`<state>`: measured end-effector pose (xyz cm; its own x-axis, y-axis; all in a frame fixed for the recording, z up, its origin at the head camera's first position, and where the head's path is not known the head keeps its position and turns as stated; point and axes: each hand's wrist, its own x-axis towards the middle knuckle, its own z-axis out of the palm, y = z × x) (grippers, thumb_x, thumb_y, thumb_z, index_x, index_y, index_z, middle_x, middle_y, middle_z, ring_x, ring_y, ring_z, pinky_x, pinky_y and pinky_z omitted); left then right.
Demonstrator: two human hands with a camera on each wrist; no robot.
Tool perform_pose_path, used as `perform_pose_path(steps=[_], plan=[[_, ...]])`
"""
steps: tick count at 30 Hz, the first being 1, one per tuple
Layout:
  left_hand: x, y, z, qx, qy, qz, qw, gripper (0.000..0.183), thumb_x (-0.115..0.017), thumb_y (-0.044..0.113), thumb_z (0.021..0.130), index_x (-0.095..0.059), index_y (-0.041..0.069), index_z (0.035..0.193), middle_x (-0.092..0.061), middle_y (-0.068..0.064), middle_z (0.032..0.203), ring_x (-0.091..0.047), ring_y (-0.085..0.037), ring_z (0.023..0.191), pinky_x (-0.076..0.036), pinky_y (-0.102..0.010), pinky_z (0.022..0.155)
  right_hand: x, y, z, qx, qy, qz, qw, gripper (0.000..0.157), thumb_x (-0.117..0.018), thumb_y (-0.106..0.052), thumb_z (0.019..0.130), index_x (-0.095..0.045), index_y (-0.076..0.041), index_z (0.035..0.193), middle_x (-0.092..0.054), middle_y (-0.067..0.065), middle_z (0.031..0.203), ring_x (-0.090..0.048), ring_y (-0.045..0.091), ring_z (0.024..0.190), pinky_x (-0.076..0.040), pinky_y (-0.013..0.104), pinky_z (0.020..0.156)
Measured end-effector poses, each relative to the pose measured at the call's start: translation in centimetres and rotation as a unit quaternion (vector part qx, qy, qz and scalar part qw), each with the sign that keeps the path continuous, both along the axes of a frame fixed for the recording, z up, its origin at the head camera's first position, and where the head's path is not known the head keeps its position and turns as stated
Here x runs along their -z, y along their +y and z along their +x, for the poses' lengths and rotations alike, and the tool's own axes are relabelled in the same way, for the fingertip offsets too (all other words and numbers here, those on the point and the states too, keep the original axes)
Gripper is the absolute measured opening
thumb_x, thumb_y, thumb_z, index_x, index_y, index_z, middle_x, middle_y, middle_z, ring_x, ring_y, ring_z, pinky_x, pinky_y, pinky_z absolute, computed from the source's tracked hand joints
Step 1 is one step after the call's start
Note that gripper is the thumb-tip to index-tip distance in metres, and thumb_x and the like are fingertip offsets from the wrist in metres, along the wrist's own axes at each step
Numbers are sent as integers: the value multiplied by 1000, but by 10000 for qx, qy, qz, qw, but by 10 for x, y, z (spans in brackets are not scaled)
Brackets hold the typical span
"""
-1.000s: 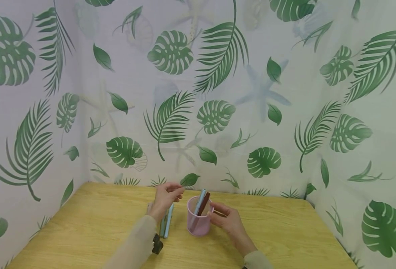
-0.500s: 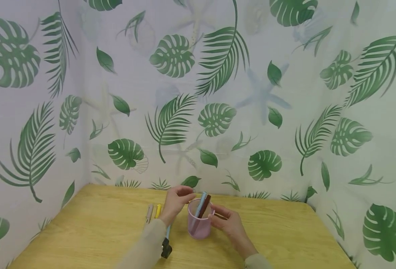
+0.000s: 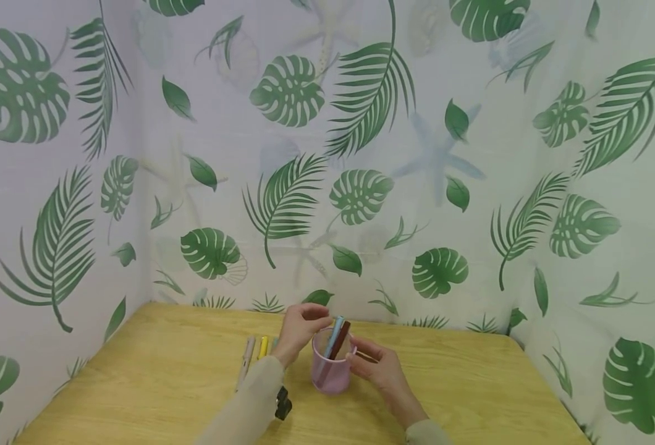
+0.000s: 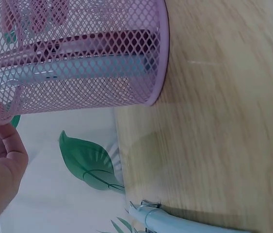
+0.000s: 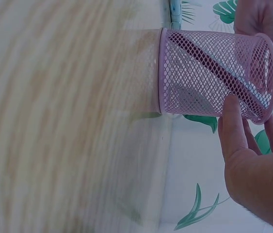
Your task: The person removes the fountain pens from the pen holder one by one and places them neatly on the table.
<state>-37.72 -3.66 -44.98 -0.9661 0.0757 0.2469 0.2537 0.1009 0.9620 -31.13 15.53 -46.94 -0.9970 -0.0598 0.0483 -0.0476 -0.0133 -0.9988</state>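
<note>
Now the left grip (image 3: pixel 303 327) is coming closer to the pink mesh pen cup (image 3: pixel 338 378), so both grips are likely working there. The right grip (image 3: pixel 380 371) is holding this cup on the desk (image 3: pixel 472 383), with a blue pen (image 3: pixel 335 335) and a brown pen (image 3: pixel 341 340) leaning inside. The left sleeve (image 3: pixel 252 398) is hiding part of the yellow pen (image 3: pixel 263 347), and I can't tell if the left grip is pinching anything.

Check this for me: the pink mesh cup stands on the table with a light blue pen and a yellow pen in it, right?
Not quite: the head view shows a dark red pen, not a yellow one, beside the light blue pen in the pink mesh cup standing on the table.
</note>
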Motion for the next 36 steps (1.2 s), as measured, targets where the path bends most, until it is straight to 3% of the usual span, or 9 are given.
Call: perform_pose_path(steps=[4, 10, 11, 20, 36], plan=[[-6, 4, 3, 54, 61, -45, 10000, 23, -74, 12, 87, -72, 4, 108, -72, -12, 108, -66, -22, 101, -56, -33, 85, 0, 0, -1, 29, 7, 18, 10000, 49, -73, -8, 88, -56, 7, 132, -53, 27, 138, -63, 24, 111, -58, 35, 87], [-10, 7, -1, 224, 194, -91, 9995, 23, -76, 12, 85, -72, 5, 108, -72, -14, 108, -66, -22, 99, -55, -34, 87, -3, 1, -3, 8, -6, 87, 10000, 48, -73, -11, 88, -58, 5, 131, -53, 27, 139, -63, 24, 112, -58, 34, 87], [-7, 8, -5, 242, 188, -105, 9995, 24, -76, 13, 85, -72, 7, 108, -72, -13, 108, -66, -21, 99, -55, -35, 87, -4, 1, -3, 4, -1, 91, 10000, 48, -73, -11, 88, -58, 5, 131, -53, 26, 138, -63, 24, 112, -58, 34, 88], [-3, 12, -7, 405, 148, -271, 9987, 22, -76, 13, 85, -73, 9, 107, -72, -10, 108, -66, -17, 97, -54, -34, 88, -5, 0, 0, 41, 33, 96, 9999, 48, -73, -10, 88, -57, 6, 131, -54, 25, 138, -63, 24, 112, -58, 35, 87], [3, 12, -8, 968, -71, -298, 9948, 30, -72, 6, 87, -70, 8, 117, -69, -17, 120, -62, -35, 115, -51, -44, 98, -2, 2, 0, -32, -18, 158, 9999, 49, -73, -13, 89, -58, 4, 132, -54, 26, 138, -63, 25, 113, -57, 36, 89]])
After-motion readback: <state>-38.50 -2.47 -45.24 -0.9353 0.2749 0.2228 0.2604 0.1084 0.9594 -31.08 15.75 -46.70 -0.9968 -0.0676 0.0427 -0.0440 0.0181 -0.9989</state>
